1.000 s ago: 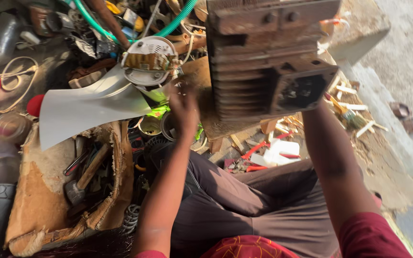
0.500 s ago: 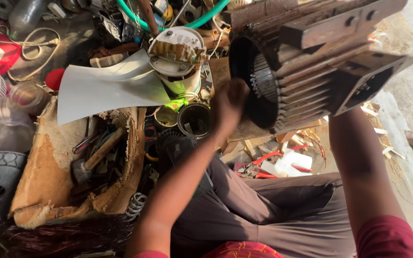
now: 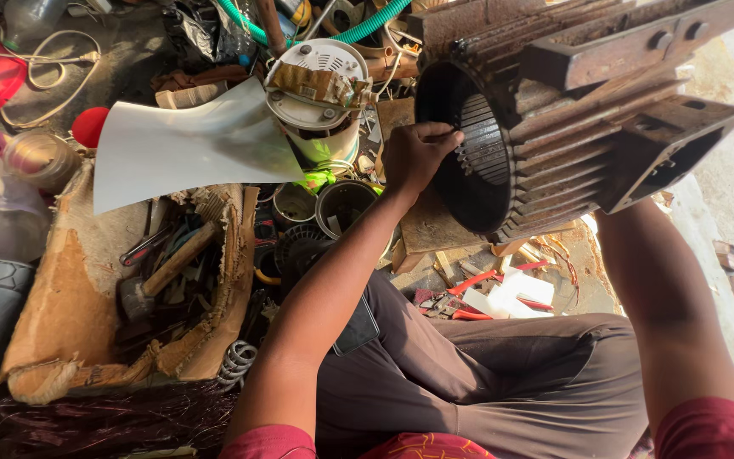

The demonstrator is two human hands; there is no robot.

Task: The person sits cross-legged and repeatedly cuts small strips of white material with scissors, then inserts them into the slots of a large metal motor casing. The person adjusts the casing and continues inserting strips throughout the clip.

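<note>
A person sits cross-legged on the ground and holds up a big rusty motor housing (image 3: 571,110), a ribbed iron shell with a round open end that faces left and a little toward the camera. The housing hangs in the air above the knees, tilted, at the upper right of the view.

The left hand (image 3: 414,153) is at the rim of that open end. Its fingers (image 3: 443,136) curl over the left edge of the rim, tips inside the bore, so the hand is closed on the rim itself. The slotted core shows as pale ribs deeper in the bore, just right of the fingertips.

The right forearm rises from the lower right and goes up behind and under the housing, near its boxy side flange. The right hand is hidden by the housing; it probably bears the weight from below, but whether it grips or only props cannot be told.

Left of the left hand lies a fan motor (image 3: 320,93) with a pale metal blade (image 3: 189,144) stretching leftward. Below that stands a torn cardboard box (image 3: 70,297) with a hammer (image 3: 167,272) and other tools inside. Two small tins (image 3: 341,204) sit under the wrist. A green hose (image 3: 367,25) curves along the top. Red-handled pliers (image 3: 469,297) lie on the ground beneath the housing, near the knee.
</note>
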